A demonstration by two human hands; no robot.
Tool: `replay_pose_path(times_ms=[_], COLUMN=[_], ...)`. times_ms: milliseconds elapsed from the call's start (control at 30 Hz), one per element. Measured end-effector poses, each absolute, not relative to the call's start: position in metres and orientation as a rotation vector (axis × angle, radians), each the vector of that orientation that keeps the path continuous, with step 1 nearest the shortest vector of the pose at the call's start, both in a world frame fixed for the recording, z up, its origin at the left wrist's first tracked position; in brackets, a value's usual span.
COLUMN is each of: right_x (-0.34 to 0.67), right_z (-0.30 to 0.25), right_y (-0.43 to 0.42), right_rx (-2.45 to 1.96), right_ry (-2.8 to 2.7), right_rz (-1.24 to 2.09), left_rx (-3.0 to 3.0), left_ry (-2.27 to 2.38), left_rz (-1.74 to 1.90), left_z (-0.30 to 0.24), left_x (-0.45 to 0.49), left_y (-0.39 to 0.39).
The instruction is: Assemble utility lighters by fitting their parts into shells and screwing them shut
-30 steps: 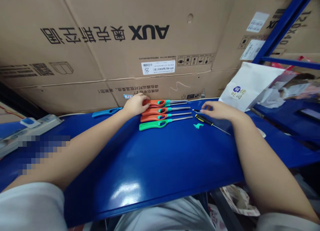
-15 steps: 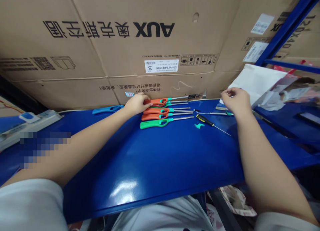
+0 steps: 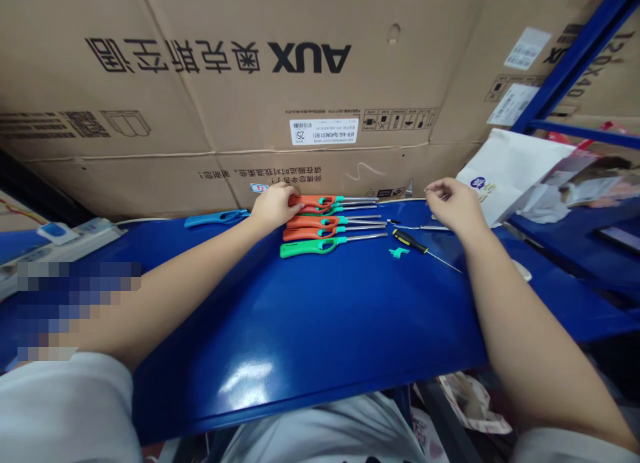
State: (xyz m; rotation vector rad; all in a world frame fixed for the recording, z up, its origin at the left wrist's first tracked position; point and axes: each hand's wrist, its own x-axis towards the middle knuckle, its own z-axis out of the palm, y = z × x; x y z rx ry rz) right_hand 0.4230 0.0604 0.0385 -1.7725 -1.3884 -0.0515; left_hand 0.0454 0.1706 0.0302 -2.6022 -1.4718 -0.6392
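A row of long-nosed lighters lies on the blue table (image 3: 310,329): orange ones (image 3: 307,233) with teal triggers, and a green one (image 3: 305,248) nearest me. My left hand (image 3: 273,206) rests curled over the handle end of the farthest orange lighter (image 3: 313,201). My right hand (image 3: 450,203) hovers right of the row, fingers pinched together at the tips; what they hold is too small to make out. Below it lie a thin metal tube (image 3: 425,227), a black-and-yellow screwdriver (image 3: 407,239) and a small teal plastic piece (image 3: 398,252).
A blue lighter (image 3: 215,217) lies alone left of my left hand. A white power strip (image 3: 60,239) sits at the far left. Large cardboard boxes (image 3: 300,83) wall off the back. A white paper bag (image 3: 505,169) and blue shelving (image 3: 565,63) stand at the right.
My right hand rose from the table beside the screwdriver, reached right towards the white bag, then came back left with its fingers pinched. My left hand stayed on the orange lighter.
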Motion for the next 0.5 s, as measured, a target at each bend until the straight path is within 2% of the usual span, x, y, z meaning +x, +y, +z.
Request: replay_pose_path(times_ms=[300, 500], right_x=[0.408, 0.405], right_z=[0.030, 0.028], right_y=[0.063, 0.061], right_rx=[-1.784, -1.805], right_ry=[-1.526, -1.655], right_rz=[-0.047, -0.027], left_rx=[-2.529, -2.487], left_ry=[-1.443, -1.597], left_rz=[-0.667, -0.532], left_z=[0.039, 0.045], left_x=[0.042, -0.016], left_y=[0.153, 0.155])
